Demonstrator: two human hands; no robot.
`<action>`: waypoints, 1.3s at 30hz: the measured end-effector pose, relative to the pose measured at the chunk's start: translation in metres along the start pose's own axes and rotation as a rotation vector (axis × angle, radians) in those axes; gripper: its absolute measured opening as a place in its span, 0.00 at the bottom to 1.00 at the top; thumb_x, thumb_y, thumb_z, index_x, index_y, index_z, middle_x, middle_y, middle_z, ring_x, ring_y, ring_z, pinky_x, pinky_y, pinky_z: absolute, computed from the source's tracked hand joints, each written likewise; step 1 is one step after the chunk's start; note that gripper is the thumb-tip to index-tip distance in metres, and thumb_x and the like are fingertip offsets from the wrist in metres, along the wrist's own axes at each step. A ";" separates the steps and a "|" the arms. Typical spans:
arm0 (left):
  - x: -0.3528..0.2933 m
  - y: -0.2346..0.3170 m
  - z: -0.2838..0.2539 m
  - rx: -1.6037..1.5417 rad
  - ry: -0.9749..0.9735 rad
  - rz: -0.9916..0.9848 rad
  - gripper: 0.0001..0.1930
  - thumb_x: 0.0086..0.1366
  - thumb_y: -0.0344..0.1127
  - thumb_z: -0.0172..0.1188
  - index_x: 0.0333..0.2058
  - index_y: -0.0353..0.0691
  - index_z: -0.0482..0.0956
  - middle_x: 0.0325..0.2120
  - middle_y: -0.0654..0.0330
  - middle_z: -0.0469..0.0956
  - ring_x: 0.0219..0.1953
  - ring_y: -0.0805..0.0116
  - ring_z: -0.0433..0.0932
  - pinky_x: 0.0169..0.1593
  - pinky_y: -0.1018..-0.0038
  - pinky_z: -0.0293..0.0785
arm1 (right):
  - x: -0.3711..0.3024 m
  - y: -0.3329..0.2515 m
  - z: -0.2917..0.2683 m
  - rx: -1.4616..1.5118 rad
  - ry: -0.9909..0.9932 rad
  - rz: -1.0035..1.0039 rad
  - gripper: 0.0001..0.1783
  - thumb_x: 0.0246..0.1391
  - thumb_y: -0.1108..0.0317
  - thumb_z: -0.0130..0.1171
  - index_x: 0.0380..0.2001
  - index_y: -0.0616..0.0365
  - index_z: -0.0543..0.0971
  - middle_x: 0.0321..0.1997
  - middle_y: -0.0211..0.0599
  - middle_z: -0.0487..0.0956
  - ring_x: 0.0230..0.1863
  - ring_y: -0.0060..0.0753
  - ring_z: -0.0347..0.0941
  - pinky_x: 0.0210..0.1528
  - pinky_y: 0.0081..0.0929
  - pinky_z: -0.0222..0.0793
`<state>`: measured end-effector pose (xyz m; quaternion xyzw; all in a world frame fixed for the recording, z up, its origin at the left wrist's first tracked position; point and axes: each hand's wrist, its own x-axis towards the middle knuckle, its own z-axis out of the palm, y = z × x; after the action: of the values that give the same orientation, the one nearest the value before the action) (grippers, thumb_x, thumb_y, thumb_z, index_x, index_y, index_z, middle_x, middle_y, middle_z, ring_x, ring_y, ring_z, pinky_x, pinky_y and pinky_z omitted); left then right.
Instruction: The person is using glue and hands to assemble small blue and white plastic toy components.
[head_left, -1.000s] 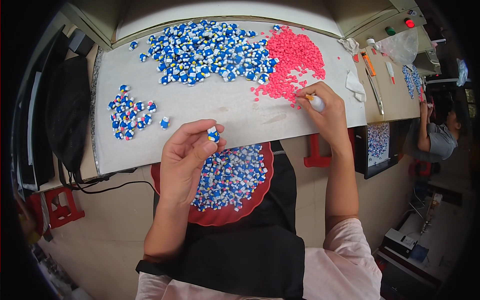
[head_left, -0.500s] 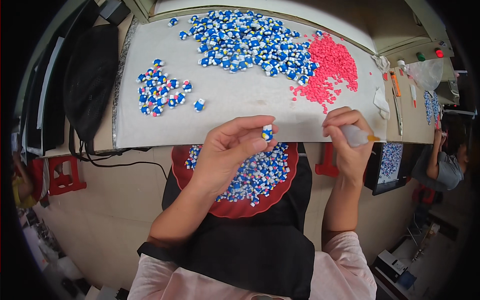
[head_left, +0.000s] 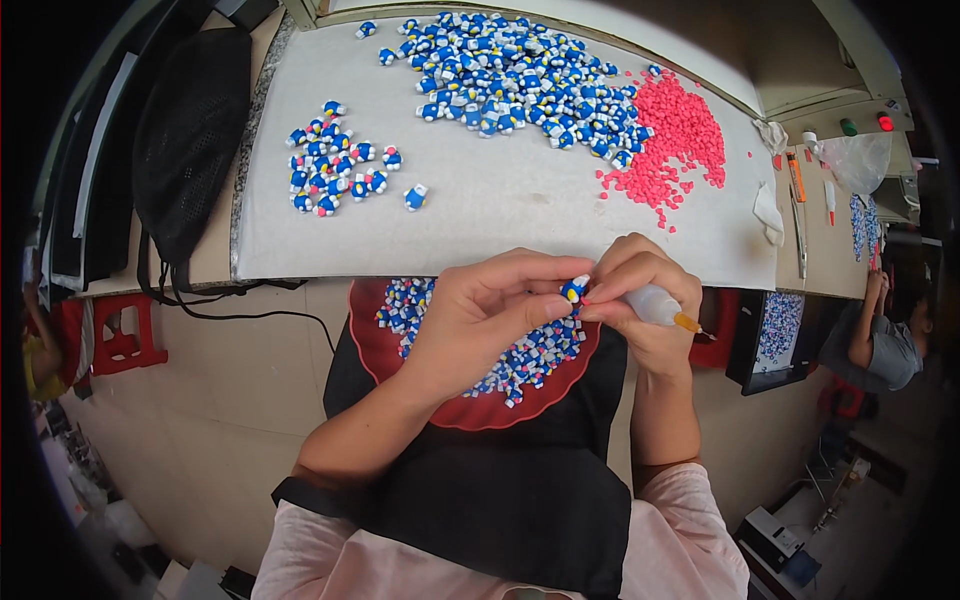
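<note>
My left hand is closed, pinching a small blue-and-white figurine with a yellow spot between thumb and fingers. The fingertips of my right hand meet the figurine, with a speck of pink just visible there. Tucked in that same hand is a translucent squeeze bottle, its amber needle tip pointing away to the right. Below both hands, a red scalloped bowl full of similar tiny figurines rests on my lap.
A large heap of figurines lies at the back of the white-covered table, beside a pile of pink pieces. Pink-marked figurines cluster at left. A knife lies at right. Another person sits far right.
My right hand has come left and down to the figurine, bringing the bottle along. My left hand has shifted right with the figurine, and the two hands now meet.
</note>
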<state>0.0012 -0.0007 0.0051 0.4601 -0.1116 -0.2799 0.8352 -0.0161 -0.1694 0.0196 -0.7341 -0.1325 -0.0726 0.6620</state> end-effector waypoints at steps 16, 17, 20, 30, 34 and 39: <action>0.002 -0.009 0.002 -0.469 0.009 -0.239 0.15 0.56 0.23 0.50 0.43 0.31 0.68 0.34 0.54 0.74 0.37 0.68 0.74 0.41 0.75 0.71 | -0.010 -0.001 0.006 -0.616 0.096 -0.357 0.19 0.26 0.68 0.67 0.28 0.58 0.76 0.24 0.33 0.71 0.22 0.26 0.67 0.20 0.19 0.61; 0.001 -0.011 0.002 -0.448 0.023 -0.229 0.15 0.56 0.24 0.50 0.44 0.32 0.68 0.34 0.54 0.74 0.37 0.67 0.74 0.41 0.75 0.72 | -0.010 -0.002 0.006 -0.664 0.089 -0.393 0.18 0.26 0.69 0.67 0.28 0.58 0.76 0.24 0.33 0.71 0.21 0.27 0.67 0.19 0.20 0.61; 0.002 -0.014 0.002 -0.439 0.023 -0.224 0.14 0.56 0.25 0.51 0.43 0.32 0.68 0.34 0.54 0.74 0.36 0.67 0.75 0.40 0.74 0.72 | -0.007 -0.003 0.004 -0.693 0.048 -0.445 0.18 0.25 0.70 0.66 0.28 0.59 0.77 0.22 0.33 0.71 0.20 0.27 0.66 0.18 0.20 0.61; 0.014 -0.001 0.001 -0.362 0.025 -0.210 0.13 0.56 0.27 0.53 0.41 0.31 0.71 0.32 0.56 0.75 0.35 0.73 0.74 0.40 0.81 0.69 | -0.011 0.004 0.015 -0.608 0.223 -0.338 0.20 0.29 0.70 0.67 0.31 0.60 0.74 0.24 0.34 0.72 0.22 0.26 0.67 0.19 0.19 0.62; 0.021 0.009 -0.008 0.164 0.150 0.027 0.11 0.54 0.24 0.52 0.38 0.33 0.73 0.33 0.54 0.75 0.36 0.68 0.75 0.42 0.76 0.70 | -0.014 0.005 0.006 -0.591 0.263 -0.311 0.22 0.29 0.69 0.67 0.33 0.60 0.73 0.26 0.36 0.71 0.22 0.25 0.65 0.20 0.18 0.61; 0.034 0.026 -0.045 1.519 0.139 0.652 0.09 0.50 0.26 0.55 0.33 0.39 0.75 0.31 0.58 0.75 0.34 0.61 0.73 0.43 0.70 0.69 | -0.023 0.003 -0.010 -0.639 0.298 -0.253 0.22 0.29 0.70 0.68 0.33 0.60 0.73 0.27 0.36 0.71 0.21 0.24 0.62 0.22 0.18 0.60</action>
<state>0.0580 0.0225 -0.0003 0.8598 -0.3460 0.1569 0.3413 -0.0360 -0.1822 0.0111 -0.8628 -0.0953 -0.2975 0.3975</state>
